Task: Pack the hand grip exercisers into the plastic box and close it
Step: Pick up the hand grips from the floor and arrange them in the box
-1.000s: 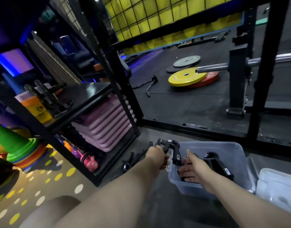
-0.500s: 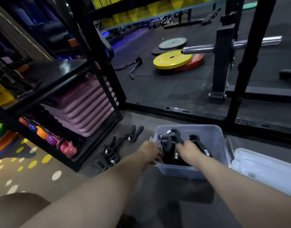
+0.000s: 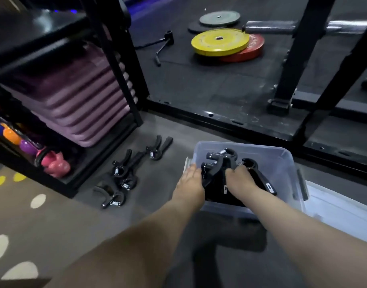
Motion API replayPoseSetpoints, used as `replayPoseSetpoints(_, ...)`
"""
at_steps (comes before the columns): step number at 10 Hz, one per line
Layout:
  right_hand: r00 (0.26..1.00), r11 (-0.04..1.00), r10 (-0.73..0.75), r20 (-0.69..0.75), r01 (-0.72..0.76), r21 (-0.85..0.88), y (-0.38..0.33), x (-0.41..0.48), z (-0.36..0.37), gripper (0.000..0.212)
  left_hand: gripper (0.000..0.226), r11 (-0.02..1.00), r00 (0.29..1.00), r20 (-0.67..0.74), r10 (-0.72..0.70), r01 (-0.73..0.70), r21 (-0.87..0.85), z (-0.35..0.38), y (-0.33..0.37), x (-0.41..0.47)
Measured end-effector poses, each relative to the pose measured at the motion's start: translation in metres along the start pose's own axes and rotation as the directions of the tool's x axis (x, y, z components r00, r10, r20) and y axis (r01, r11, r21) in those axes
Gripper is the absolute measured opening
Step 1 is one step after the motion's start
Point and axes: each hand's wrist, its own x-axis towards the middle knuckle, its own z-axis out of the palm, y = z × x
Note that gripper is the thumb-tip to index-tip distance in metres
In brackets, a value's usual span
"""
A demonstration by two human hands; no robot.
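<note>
Exercisers (image 3: 219,170) in plastic box (image 3: 282,161) are laid spring-heads toward far wall. Right hand (image 3: 240,183) fingers are curled round handles. Left hand (image 3: 189,183) fingers, at left wall, are obscured.

Dim indoor light w/ blue-purple glow top L. Soft glare on black rack base (image 3: 220,118), pale sheen on plastic box (image 3: 282,163). Arm shadows on floor (image 3: 220,242). Wide-angle bend at edges; shelf (image 3: 43,44) at L is motion-blurred.

A yellow round weight plate (image 3: 220,41) overlaps a red round plate (image 3: 250,53); stacked purple plastic boards (image 3: 78,100) sit near a pink kettlebell (image 3: 54,164).
</note>
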Motion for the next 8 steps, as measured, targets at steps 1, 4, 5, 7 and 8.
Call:
replayPoseSetpoints(1, 0.987, 0.913, -0.138, -0.085, 0.093, -0.398, 0.006, 0.011, 0.014, 0.023, 0.067, 0.996, 0.996, -0.060, 0.062, -0.058, 0.069, 0.003, -0.007, 0.004)
replayPoseSetpoints(4, 0.992, 0.925, -0.039, -0.117, -0.008, -0.379, 0.010, 0.022, 0.016, 0.037, 0.040, 0.994, 0.991, -0.105, 0.084, -0.091, -0.065, 0.007, -0.015, 0.004)
replayPoseSetpoints(5, 0.994, 0.871, -0.086, -0.066, 0.043, -0.489, 0.012, 0.016, 0.021, 0.041, 0.042, 0.990, 0.992, -0.096, 0.086, -0.096, -0.104, 0.002, -0.015, 0.001)
replayPoseSetpoints(7, 0.990, 0.816, -0.137, -0.041, 0.089, -0.572, 0.011, 0.009, 0.020, 0.043, 0.052, 0.992, 0.992, -0.046, 0.118, -0.120, -0.045, -0.002, -0.018, -0.001)
replayPoseSetpoints(8, 0.985, 0.817, -0.166, -0.050, 0.109, -0.567, 0.010, 0.007, 0.021, 0.047, 0.049, 0.991, 0.989, -0.052, 0.137, -0.137, 0.003, 0.000, -0.018, 0.001)
